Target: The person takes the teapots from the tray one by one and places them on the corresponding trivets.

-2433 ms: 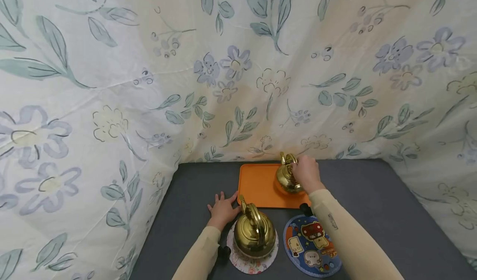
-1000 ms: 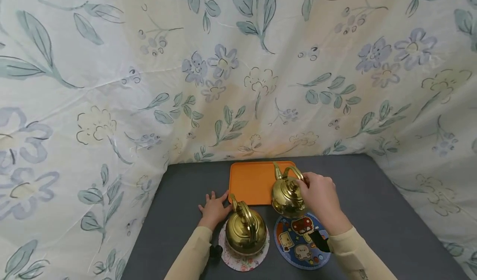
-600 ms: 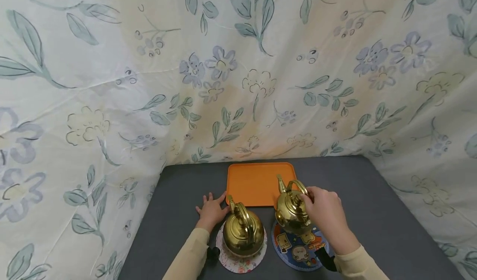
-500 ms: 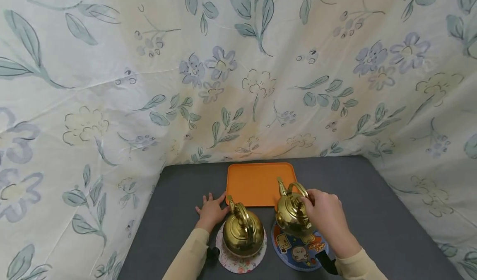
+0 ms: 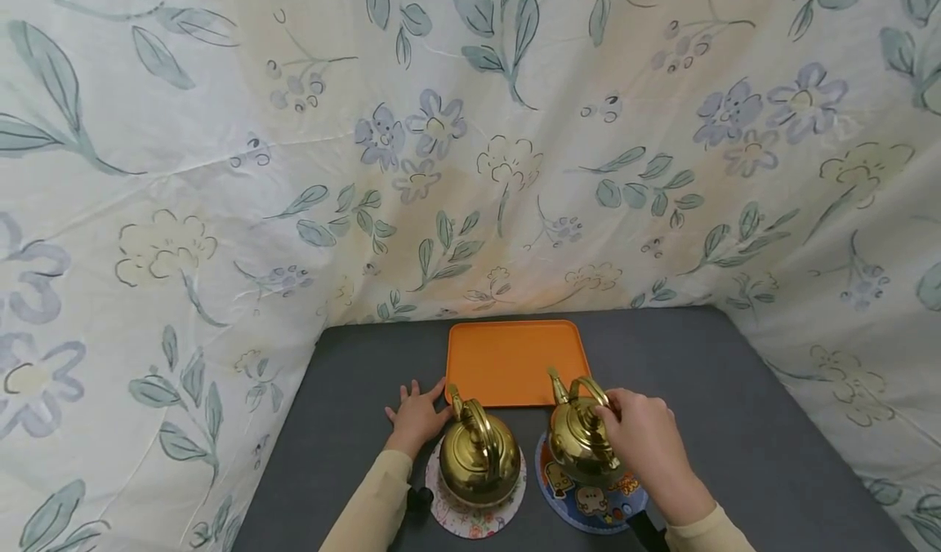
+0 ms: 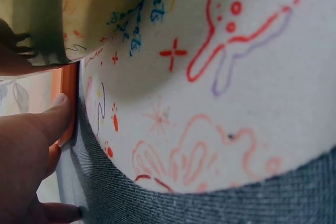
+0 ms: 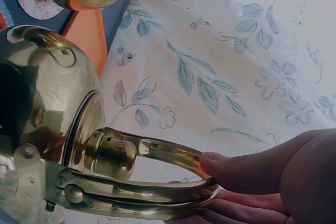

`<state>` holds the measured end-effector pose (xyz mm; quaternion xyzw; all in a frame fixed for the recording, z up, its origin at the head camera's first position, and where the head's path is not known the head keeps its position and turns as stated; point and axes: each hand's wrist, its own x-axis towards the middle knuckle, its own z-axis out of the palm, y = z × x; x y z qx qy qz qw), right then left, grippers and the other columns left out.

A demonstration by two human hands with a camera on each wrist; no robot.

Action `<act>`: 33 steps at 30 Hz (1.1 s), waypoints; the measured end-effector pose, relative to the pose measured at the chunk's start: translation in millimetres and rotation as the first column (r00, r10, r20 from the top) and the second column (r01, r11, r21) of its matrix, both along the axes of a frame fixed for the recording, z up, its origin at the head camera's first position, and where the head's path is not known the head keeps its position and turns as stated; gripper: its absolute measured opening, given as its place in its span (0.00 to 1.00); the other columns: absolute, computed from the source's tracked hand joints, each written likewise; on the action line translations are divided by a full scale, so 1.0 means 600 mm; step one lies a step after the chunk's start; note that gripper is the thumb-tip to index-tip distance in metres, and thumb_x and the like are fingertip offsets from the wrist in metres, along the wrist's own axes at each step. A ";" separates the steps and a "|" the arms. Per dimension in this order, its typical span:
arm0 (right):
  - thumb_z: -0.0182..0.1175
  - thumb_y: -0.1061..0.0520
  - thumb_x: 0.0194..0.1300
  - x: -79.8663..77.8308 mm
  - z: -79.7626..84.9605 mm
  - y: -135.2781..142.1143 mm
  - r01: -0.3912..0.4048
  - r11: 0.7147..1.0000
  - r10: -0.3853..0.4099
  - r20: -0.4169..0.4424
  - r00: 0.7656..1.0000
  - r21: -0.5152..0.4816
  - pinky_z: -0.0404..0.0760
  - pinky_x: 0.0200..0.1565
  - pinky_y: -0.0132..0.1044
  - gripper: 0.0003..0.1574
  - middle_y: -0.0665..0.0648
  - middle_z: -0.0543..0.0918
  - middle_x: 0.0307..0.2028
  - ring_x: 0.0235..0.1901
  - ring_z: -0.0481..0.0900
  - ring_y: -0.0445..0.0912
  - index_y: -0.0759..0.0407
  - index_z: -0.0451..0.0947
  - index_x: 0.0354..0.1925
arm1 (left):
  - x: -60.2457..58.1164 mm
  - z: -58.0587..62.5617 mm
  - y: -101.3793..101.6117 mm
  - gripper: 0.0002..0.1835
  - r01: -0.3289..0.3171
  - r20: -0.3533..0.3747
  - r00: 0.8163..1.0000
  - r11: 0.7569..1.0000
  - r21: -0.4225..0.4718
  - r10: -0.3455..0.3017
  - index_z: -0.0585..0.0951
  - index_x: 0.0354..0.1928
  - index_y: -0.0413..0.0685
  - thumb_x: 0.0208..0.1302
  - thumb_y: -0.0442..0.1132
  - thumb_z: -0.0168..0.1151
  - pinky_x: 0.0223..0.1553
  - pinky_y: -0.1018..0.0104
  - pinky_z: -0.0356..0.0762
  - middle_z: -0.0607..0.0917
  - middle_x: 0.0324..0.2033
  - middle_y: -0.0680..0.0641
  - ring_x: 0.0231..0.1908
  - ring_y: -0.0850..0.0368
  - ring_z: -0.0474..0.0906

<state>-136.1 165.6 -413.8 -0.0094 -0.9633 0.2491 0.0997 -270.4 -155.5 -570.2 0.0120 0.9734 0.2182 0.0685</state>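
Observation:
My right hand (image 5: 645, 434) grips the arched handle (image 7: 173, 192) of a brass teapot (image 5: 581, 442) by thumb and fingers. That teapot is upright over the blue cartoon-print round mat (image 5: 591, 507), covering its far part in the head view, spout pointing away. A second brass teapot (image 5: 479, 462) sits on the white patterned round mat (image 5: 470, 527) to the left. My left hand (image 5: 417, 417), fingers spread, lies on the table with its thumb at the near left corner of the orange tray (image 5: 515, 364). In the left wrist view, the thumb (image 6: 60, 108) is against the tray's orange rim (image 6: 68, 87).
The dark grey table (image 5: 735, 421) reaches back to a floral-print curtain (image 5: 470, 168), which also hangs along both sides. The tray lies behind both mats, near the back edge. The left teapot stands close beside my left hand.
My right hand has lifted its teapot off the tray's right side and brought it toward me, down over the blue mat. The left hand and left teapot stay put.

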 end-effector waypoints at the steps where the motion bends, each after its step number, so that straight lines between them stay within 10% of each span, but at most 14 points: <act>1: 0.69 0.60 0.64 0.000 -0.002 0.000 -0.001 1.000 0.001 0.003 1.000 0.001 0.72 0.22 0.37 0.13 0.61 0.88 0.29 0.16 0.74 0.41 0.70 0.85 0.42 | 0.000 0.000 0.000 0.35 0.002 -0.002 1.000 1.000 -0.003 -0.002 0.70 0.74 0.66 0.66 0.58 0.66 0.60 0.14 0.49 0.59 0.74 0.27 0.74 0.22 0.49; 33: 0.71 0.56 0.62 0.003 -0.030 -0.005 -0.009 0.994 0.024 0.143 0.989 -0.107 0.84 0.29 0.43 0.20 0.60 0.89 0.34 0.29 0.87 0.48 0.71 0.84 0.46 | 0.003 -0.010 -0.018 0.35 -0.009 -0.021 1.000 1.000 -0.011 0.008 0.68 0.75 0.67 0.67 0.58 0.65 0.61 0.15 0.48 0.59 0.74 0.27 0.74 0.23 0.49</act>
